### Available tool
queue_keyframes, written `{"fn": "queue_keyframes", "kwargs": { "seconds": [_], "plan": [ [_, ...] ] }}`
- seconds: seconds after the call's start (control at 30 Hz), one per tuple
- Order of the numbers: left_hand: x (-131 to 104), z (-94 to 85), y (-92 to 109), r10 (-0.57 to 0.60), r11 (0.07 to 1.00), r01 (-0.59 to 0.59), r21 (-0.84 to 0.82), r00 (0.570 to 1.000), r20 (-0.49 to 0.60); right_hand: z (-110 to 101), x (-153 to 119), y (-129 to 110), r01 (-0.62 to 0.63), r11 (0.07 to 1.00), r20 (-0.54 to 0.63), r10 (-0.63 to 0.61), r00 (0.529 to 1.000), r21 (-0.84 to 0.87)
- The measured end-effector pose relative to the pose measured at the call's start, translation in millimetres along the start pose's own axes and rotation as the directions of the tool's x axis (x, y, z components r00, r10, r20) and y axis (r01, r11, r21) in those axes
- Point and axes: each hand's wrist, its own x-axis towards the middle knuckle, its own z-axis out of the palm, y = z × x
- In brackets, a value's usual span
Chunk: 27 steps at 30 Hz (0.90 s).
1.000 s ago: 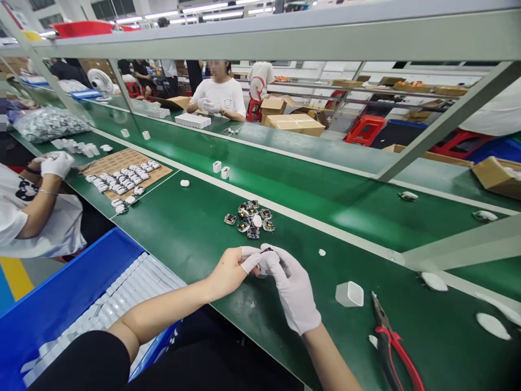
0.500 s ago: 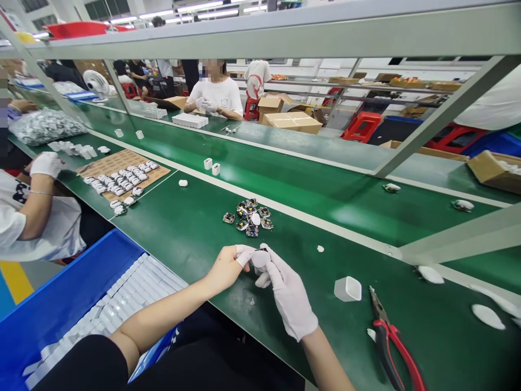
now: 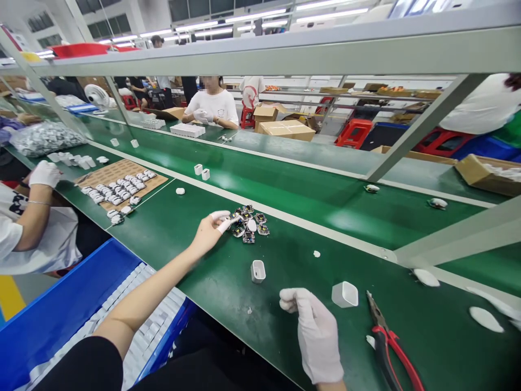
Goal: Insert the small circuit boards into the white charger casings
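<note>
My left hand (image 3: 211, 231), with white covers on its fingertips, reaches to the left side of a pile of small circuit boards (image 3: 248, 237). Its thumb and forefinger close around a board at the pile's edge, mostly hidden by the fingers. A white oval piece (image 3: 252, 225) lies on the pile. Nearer to me, a hollow white plastic housing (image 3: 258, 271) stands on the green table. My right hand (image 3: 313, 331), in a white glove, hovers right of it with curled fingers and nothing visible in them. Another white housing (image 3: 344, 294) lies beside that hand.
Red-handled pliers (image 3: 385, 336) lie at the right, near white oval pieces (image 3: 486, 319). A blue bin (image 3: 61, 290) of white housings is at lower left. Beyond it, a co-worker's gloved hand (image 3: 44, 174) is near a cardboard sheet (image 3: 120, 168) with assembled pieces. A slanted shelf post (image 3: 427, 127) rises at right.
My hands have parted. The left moved forward and left to the circuit boards; the right drew back to the right. A white housing now stands on the table where my hands were together.
</note>
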Motion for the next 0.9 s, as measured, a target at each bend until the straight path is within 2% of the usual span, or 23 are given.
{"fn": "queue_keyframes", "kwargs": {
  "seconds": [0.07,0.17,0.33,0.4,0.47,0.57,0.67,0.8,0.9],
  "plan": [
    [25.8,-6.1,-9.8,0.057,0.994,-0.05,0.099,0.996,-0.064,-6.2,-6.6,9.1,-0.006,1.0,-0.047,0.005,0.999,-0.007],
    [51.4,-5.2,-30.7,0.106,0.972,-0.092,0.217,0.993,-0.056,-9.8,-12.3,20.1,-0.055,0.998,-0.077,0.054,0.996,-0.018],
    [64.8,2.3,-60.3,0.122,0.934,-0.108,0.34,0.992,-0.022,-10.2,-11.1,31.5,-0.138,0.99,-0.073,0.135,0.988,-0.037],
    [67.0,3.7,-63.6,0.156,0.914,-0.156,0.375,0.987,0.03,-10.9,-5.6,34.6,-0.149,0.984,-0.056,0.144,0.988,-0.095],
    [68.4,5.9,-62.7,0.194,0.885,-0.238,0.4,0.97,0.149,-11.6,5.8,37.3,-0.138,0.971,-0.021,0.136,0.99,-0.196],
    [67.8,10.7,-57.9,0.225,0.833,-0.361,0.42,0.913,0.34,-8.0,36.4,40.7,-0.004,0.945,0.083,0.033,0.996,-0.326],
    [66.1,13.9,-52.6,0.228,0.79,-0.439,0.427,0.858,0.461,7.4,81.0,42.7,0.139,0.931,0.176,-0.082,0.981,-0.338],
    [64.8,14.6,-48.1,0.236,0.755,-0.506,0.416,0.803,0.548,44.5,149.2,44.5,0.215,0.928,0.274,-0.131,0.953,-0.303],
    [61.1,16.8,-49.1,0.244,0.739,-0.522,0.426,0.797,0.553,74.3,194.9,45.1,0.234,0.933,0.29,-0.152,0.945,-0.274]
  ]
}}
